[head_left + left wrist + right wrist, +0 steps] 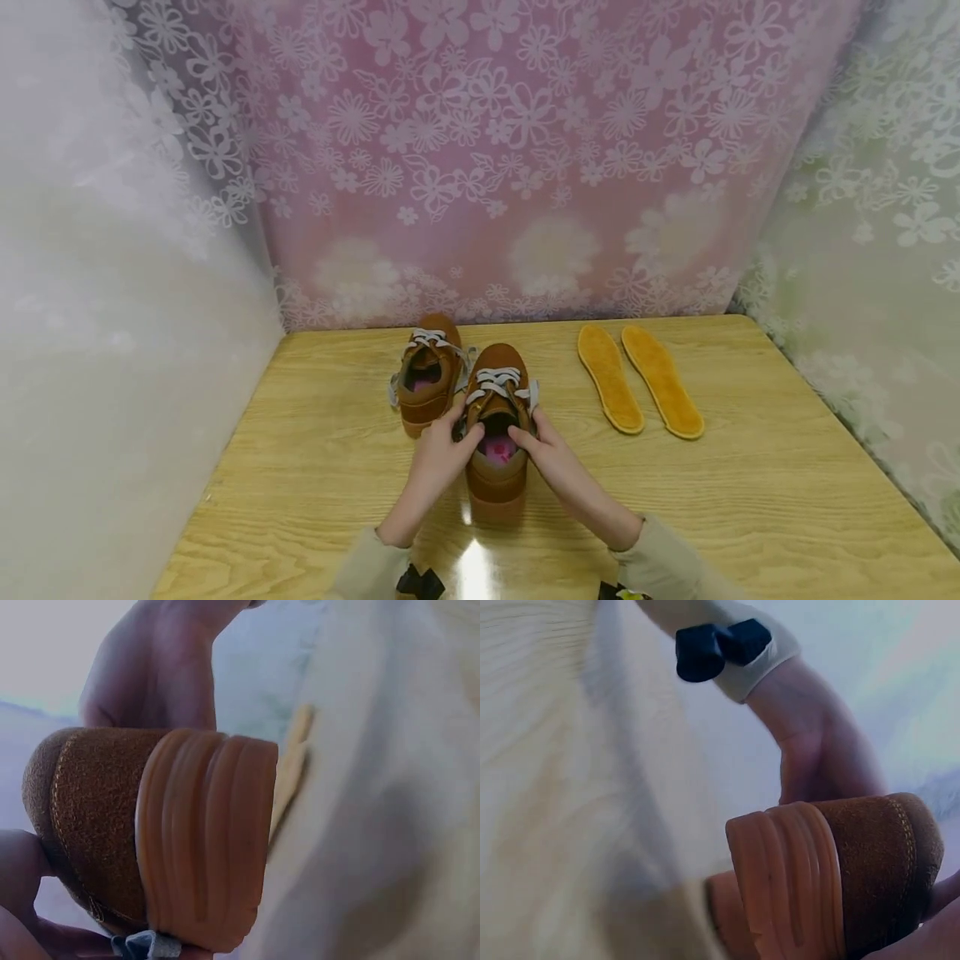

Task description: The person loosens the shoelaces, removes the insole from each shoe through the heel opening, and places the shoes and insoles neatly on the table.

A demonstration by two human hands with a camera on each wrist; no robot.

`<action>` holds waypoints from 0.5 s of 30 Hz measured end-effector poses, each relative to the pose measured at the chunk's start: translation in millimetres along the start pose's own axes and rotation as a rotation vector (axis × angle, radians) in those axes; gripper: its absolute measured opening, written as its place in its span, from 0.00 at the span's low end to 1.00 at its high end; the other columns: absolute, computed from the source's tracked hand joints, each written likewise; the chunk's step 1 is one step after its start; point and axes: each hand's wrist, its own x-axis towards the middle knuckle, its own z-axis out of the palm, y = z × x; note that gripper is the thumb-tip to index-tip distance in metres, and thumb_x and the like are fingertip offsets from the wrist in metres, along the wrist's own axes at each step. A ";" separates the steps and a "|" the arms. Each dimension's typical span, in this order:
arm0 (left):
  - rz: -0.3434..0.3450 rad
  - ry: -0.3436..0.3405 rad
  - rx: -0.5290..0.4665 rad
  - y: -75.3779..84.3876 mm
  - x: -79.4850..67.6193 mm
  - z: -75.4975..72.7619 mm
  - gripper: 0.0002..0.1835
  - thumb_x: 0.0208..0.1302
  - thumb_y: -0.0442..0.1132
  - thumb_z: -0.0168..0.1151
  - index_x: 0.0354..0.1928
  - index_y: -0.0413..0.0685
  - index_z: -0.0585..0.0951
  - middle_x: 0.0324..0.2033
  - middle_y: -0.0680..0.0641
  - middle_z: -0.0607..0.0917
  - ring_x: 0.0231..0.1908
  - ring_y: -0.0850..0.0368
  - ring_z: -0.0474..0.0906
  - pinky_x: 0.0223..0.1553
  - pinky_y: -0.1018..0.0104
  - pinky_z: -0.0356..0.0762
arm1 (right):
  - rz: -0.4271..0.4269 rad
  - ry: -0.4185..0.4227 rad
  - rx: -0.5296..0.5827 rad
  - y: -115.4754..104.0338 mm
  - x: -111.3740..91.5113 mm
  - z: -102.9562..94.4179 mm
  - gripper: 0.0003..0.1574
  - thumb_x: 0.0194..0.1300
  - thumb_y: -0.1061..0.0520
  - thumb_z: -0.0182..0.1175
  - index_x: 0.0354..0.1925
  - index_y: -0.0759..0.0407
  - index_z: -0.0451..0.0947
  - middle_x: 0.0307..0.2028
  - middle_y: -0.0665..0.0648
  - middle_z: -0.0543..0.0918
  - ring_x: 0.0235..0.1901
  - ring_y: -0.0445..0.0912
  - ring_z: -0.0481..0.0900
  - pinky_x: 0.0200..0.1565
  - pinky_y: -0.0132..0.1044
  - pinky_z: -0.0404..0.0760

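Both hands hold a brown suede lace-up shoe (497,479) with white laces, its toe pointing away from me. My left hand (438,454) grips the left side of the opening, thumb at the collar; my right hand (557,467) grips the right side in the same way. A pink patterned lining (498,448) shows inside. The left wrist view has the heel's thick, ridged tan sole (206,840) side-on, held above the table. Its matching shoe (426,404) stands just beyond, to the left.
Two orange fuzzy insoles (611,383) lie side by side at the back right of the wooden table (315,475). A pink floral curtain (510,192) hangs behind, with pale floral sheets (885,275) at both sides.
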 end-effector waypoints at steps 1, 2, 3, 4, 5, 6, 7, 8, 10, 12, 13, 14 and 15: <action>0.005 0.007 -0.008 1.7 1.9 -7.0 0.34 0.68 0.47 0.58 0.72 0.38 0.70 0.09 0.56 0.65 0.12 0.62 0.52 0.16 0.68 0.54 | -0.016 -0.010 0.006 -6.1 1.5 3.1 0.49 0.80 0.51 0.50 0.82 0.57 0.32 0.81 0.60 0.33 0.79 0.57 0.28 0.76 0.61 0.37; 0.016 0.019 -0.005 3.3 3.1 -14.2 0.33 0.68 0.47 0.58 0.72 0.38 0.70 0.09 0.58 0.63 0.11 0.64 0.52 0.15 0.69 0.53 | -0.029 -0.023 0.014 -12.3 2.9 6.2 0.49 0.80 0.51 0.50 0.82 0.57 0.31 0.81 0.60 0.33 0.79 0.56 0.28 0.76 0.60 0.37; 0.020 0.027 -0.002 4.6 4.4 -21.2 0.33 0.68 0.47 0.58 0.73 0.40 0.70 0.08 0.58 0.60 0.11 0.64 0.50 0.15 0.69 0.52 | -0.037 -0.035 0.018 -18.7 4.2 9.3 0.49 0.80 0.51 0.50 0.82 0.57 0.31 0.81 0.59 0.32 0.79 0.55 0.27 0.76 0.61 0.37; 0.024 0.036 -0.001 6.1 5.0 -28.5 0.33 0.69 0.47 0.58 0.73 0.41 0.70 0.08 0.58 0.61 0.10 0.64 0.51 0.14 0.69 0.53 | -0.049 -0.049 0.021 -24.9 6.0 12.6 0.49 0.81 0.52 0.50 0.82 0.56 0.31 0.81 0.58 0.32 0.79 0.55 0.27 0.76 0.60 0.37; 0.024 0.045 0.000 7.4 5.4 -35.8 0.33 0.70 0.46 0.58 0.73 0.41 0.70 0.10 0.57 0.63 0.11 0.63 0.53 0.15 0.68 0.55 | -0.053 -0.060 0.014 -31.0 7.6 16.2 0.49 0.80 0.52 0.50 0.82 0.57 0.30 0.81 0.58 0.31 0.79 0.55 0.27 0.76 0.61 0.37; 0.021 0.053 -0.008 8.3 5.5 -43.1 0.32 0.70 0.46 0.58 0.73 0.42 0.69 0.12 0.55 0.67 0.12 0.60 0.57 0.16 0.67 0.59 | -0.060 -0.071 0.010 -36.7 10.2 20.0 0.50 0.80 0.52 0.51 0.82 0.56 0.30 0.81 0.58 0.31 0.79 0.54 0.27 0.76 0.60 0.37; 0.018 0.065 -0.017 8.8 5.2 -50.2 0.32 0.71 0.46 0.58 0.74 0.42 0.69 0.17 0.51 0.76 0.15 0.58 0.67 0.19 0.65 0.67 | -0.070 -0.082 0.006 -42.2 12.9 24.2 0.50 0.80 0.52 0.51 0.82 0.56 0.30 0.81 0.57 0.31 0.79 0.54 0.27 0.76 0.60 0.38; 0.009 0.076 -0.028 9.2 4.8 -57.2 0.32 0.71 0.45 0.58 0.74 0.42 0.69 0.25 0.46 0.82 0.21 0.54 0.76 0.25 0.62 0.75 | -0.074 -0.094 0.002 -47.4 15.9 28.6 0.50 0.80 0.52 0.51 0.82 0.56 0.30 0.81 0.57 0.32 0.79 0.54 0.28 0.76 0.60 0.38; -0.010 0.091 -0.076 9.0 3.7 -71.2 0.32 0.72 0.42 0.58 0.74 0.40 0.67 0.46 0.36 0.86 0.40 0.45 0.84 0.42 0.54 0.82 | -0.095 -0.124 -0.009 -56.1 22.6 37.9 0.50 0.80 0.52 0.52 0.82 0.55 0.31 0.81 0.57 0.32 0.79 0.54 0.29 0.76 0.60 0.40; -0.019 0.114 -0.119 6.1 2.7 -84.7 0.31 0.72 0.39 0.58 0.74 0.38 0.66 0.62 0.32 0.79 0.58 0.41 0.79 0.57 0.49 0.78 | -0.116 -0.162 -0.015 -62.8 30.1 48.1 0.51 0.80 0.52 0.52 0.82 0.53 0.30 0.81 0.56 0.32 0.79 0.53 0.28 0.76 0.59 0.41; -0.027 0.123 -0.134 4.1 2.1 -91.4 0.31 0.72 0.37 0.58 0.74 0.37 0.66 0.65 0.33 0.75 0.64 0.41 0.75 0.61 0.48 0.75 | -0.122 -0.184 -0.015 -65.5 33.5 53.6 0.51 0.80 0.52 0.52 0.82 0.51 0.30 0.81 0.55 0.31 0.79 0.53 0.28 0.76 0.59 0.42; -0.033 0.130 -0.152 1.8 1.3 -98.1 0.31 0.72 0.36 0.57 0.74 0.36 0.65 0.66 0.32 0.75 0.64 0.41 0.74 0.62 0.48 0.74 | -0.123 -0.202 -0.021 -67.6 37.0 59.3 0.51 0.80 0.51 0.52 0.82 0.51 0.29 0.81 0.55 0.30 0.79 0.53 0.27 0.76 0.59 0.43; -0.039 0.137 -0.164 -1.0 0.5 -104.6 0.31 0.72 0.35 0.56 0.75 0.36 0.64 0.66 0.32 0.74 0.64 0.40 0.74 0.63 0.47 0.74 | -0.124 -0.217 -0.027 -69.3 40.3 65.3 0.51 0.80 0.50 0.52 0.82 0.51 0.29 0.81 0.55 0.30 0.79 0.53 0.27 0.76 0.59 0.43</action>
